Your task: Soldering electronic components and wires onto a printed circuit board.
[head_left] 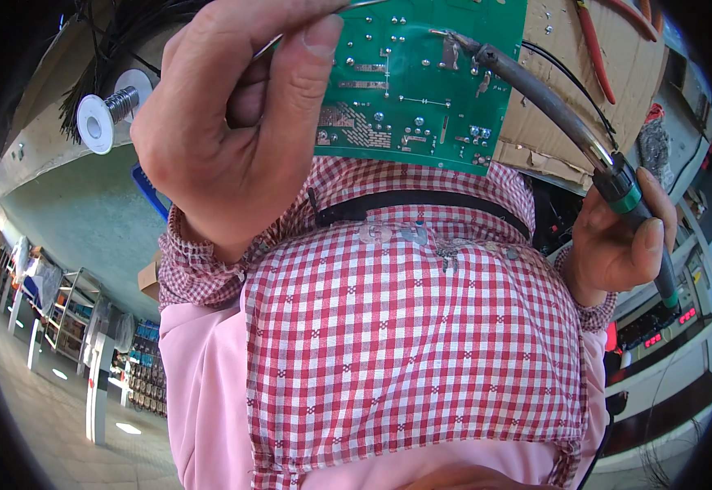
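Observation:
My left hand (pixel 229 114) is closed, with thumb and forefinger pinching a thin strand of solder wire (pixel 267 47) over the left part of a green circuit board (pixel 421 106). The board bears many shiny solder joints and bare metal strips. My right hand (pixel 625 237) grips a soldering iron (pixel 617 186) by its dark handle with a green band. Its long, slightly bent shaft slants up and left, and the tip sits at the board's upper middle. Whether the tip touches the board, I cannot tell. A faint wisp like smoke shows near it. The upper end of the wire leaves the picture.
Left of my left hand lies a white spool of solder wire (pixel 94 124), beside a bundle of black wires (pixel 102 49). Red-handled pliers (pixel 591 53) rest on cardboard (pixel 527 135) at the upper right. Units with red displays (pixel 654 339) stand at the lower right.

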Demonstrator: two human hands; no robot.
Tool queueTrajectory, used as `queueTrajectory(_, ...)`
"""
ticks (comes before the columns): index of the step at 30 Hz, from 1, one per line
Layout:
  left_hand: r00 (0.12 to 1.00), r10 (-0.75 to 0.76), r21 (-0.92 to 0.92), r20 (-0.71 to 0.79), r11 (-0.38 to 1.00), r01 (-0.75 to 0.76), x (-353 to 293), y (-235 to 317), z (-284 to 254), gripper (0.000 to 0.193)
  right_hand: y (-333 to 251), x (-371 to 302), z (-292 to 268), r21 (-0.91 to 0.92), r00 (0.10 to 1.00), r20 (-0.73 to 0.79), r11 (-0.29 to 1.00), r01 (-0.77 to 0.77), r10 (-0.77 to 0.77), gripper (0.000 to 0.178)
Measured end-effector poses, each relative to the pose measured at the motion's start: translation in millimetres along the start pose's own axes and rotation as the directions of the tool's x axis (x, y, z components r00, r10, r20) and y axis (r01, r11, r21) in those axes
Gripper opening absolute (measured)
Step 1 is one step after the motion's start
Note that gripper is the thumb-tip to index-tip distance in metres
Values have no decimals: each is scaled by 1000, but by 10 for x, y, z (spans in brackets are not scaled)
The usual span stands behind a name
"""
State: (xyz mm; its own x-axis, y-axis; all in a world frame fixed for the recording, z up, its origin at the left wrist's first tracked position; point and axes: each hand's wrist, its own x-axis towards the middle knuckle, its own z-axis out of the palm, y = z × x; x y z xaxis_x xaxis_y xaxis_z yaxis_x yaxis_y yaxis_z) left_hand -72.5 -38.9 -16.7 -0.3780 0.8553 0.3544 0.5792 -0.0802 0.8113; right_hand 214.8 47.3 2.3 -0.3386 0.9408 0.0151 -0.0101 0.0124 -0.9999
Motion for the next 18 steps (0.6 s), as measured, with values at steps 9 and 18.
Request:
queueTrajectory(9, 969, -144, 41, -201, 987, 155, -87, 38, -57, 16, -16, 10, 64, -10, 1000, 10, 1000, -26, 26, 47)
queueTrajectory(18, 824, -154, 193, -545, 934, 302, -320, -187, -772, 13, 0, -5, -23, 50, 979, -202, 999, 1, 9, 50)
